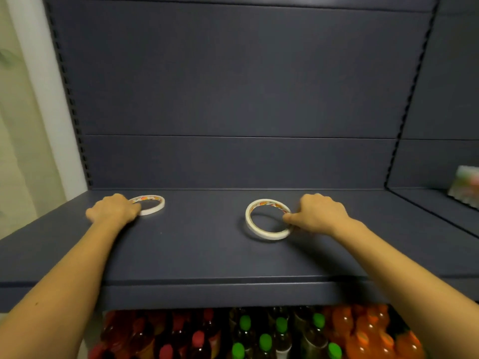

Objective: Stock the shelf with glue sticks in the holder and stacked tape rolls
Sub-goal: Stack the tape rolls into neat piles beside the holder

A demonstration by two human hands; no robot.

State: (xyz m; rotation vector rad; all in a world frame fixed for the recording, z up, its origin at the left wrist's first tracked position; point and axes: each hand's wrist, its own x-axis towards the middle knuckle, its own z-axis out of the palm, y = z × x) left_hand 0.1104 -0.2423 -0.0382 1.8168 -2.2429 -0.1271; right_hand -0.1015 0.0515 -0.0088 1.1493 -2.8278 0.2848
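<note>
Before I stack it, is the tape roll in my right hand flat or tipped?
Tipped. The right hand pinches the tape roll, one side raised off the shelf.

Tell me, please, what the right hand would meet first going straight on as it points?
The tape roll that the right hand pinches; past it, only bare shelf before the back wall, though depth is unclear.
</note>
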